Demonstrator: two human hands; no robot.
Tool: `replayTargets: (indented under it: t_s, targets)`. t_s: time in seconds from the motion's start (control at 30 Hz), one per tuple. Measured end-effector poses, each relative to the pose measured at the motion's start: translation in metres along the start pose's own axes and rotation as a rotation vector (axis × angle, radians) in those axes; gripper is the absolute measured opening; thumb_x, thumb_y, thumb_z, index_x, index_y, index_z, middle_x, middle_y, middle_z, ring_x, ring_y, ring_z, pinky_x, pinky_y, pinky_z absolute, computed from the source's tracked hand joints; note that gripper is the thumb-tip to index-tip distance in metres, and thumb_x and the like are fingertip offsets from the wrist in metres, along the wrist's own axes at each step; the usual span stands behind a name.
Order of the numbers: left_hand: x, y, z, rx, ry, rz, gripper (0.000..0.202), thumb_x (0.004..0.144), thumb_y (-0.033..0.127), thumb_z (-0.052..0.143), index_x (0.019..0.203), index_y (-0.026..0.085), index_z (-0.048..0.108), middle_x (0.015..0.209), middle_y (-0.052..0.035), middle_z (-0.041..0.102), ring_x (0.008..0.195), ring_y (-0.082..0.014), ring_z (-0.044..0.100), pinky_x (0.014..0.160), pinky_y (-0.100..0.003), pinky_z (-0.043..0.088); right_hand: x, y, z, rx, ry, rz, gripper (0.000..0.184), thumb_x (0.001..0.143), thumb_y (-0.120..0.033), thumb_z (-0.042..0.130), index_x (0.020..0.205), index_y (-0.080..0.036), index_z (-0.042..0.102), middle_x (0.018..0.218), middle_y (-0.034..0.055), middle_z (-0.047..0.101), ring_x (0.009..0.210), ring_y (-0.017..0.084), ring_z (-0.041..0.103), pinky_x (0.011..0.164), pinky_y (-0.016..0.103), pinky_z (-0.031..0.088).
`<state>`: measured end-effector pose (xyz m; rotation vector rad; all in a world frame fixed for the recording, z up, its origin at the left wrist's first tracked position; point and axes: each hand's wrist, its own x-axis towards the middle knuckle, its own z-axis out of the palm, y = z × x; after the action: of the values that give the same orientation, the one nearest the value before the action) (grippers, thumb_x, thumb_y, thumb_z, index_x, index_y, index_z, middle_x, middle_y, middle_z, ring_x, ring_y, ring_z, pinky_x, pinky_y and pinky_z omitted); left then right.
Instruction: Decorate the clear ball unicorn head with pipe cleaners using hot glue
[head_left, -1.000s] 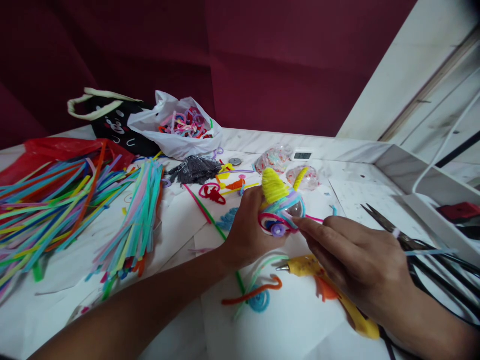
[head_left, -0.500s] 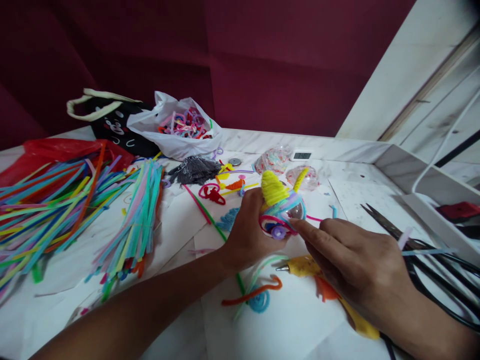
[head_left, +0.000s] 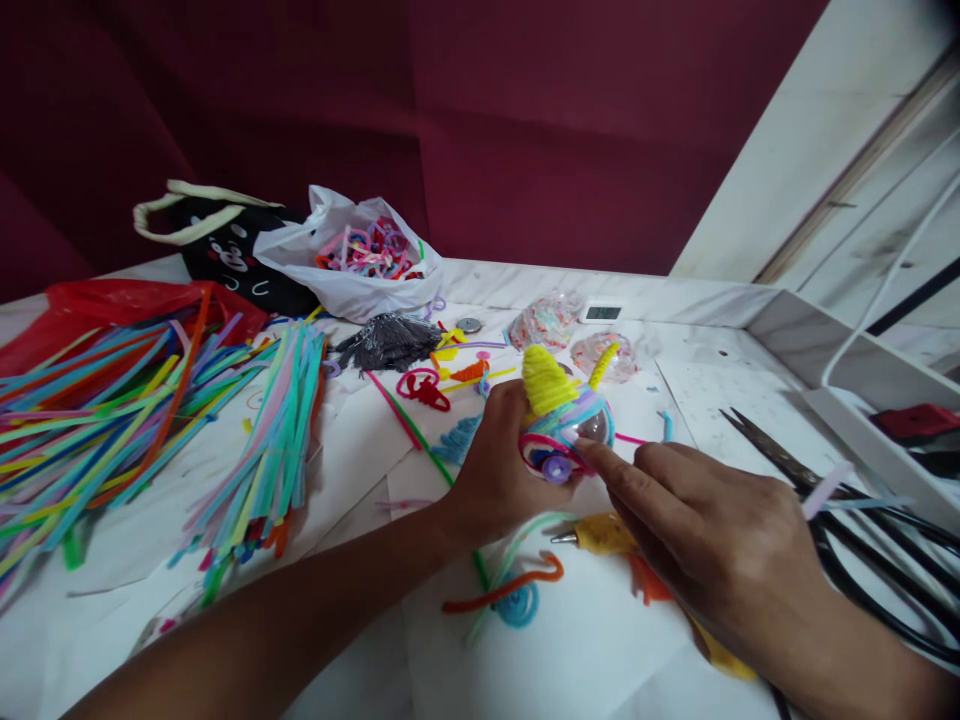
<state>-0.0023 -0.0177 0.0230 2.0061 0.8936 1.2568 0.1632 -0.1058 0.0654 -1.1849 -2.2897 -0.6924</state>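
Note:
My left hand point(head_left: 496, 462) is wrapped round a small clear ball ornament point(head_left: 564, 420) decorated with pipe cleaners: a yellow coiled cone on top, blue and pink strands, a purple spiral at the front. It holds the ornament just above the white table point(head_left: 570, 640). My right hand point(head_left: 712, 540) reaches in from the right, its fingers pressed together, with the fingertips on the ornament's front near the purple spiral. Whether those fingers hold anything is hidden. A yellow glue gun point(head_left: 611, 535) lies on the table under my right hand, its metal tip pointing left.
Bundles of coloured pipe cleaners point(head_left: 142, 420) cover the left side. A white plastic bag point(head_left: 352, 255) of curled pieces and a black pouch point(head_left: 217, 240) stand at the back. Scissors point(head_left: 780, 460) and black cables point(head_left: 892, 560) lie right. Orange and blue coils point(head_left: 514, 592) sit near the front.
My right hand has shifted slightly left, its fingertips moving along the ornament's front. My left hand and the ornament have barely moved.

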Motion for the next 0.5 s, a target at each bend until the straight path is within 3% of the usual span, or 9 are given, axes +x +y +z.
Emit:
replayTargets:
  t_s: [0.5]
  targets:
    - [-0.0009,-0.0023,-0.0073,-0.048,-0.159,0.022,0.073,0.057,0.025,0.078,0.121,0.018,0.044,0.121,-0.0099,0.049,0.117,-0.0274,0.049,0.102,-0.041,0.042,-0.0017,0.0030,-0.0005,-0.010,0.018,0.002,0.029,0.092,-0.011,0.051,0.121,-0.007,0.056,0.070,-0.0006,0.042,0.060,0.013,0.039,0.051,0.028,0.025]
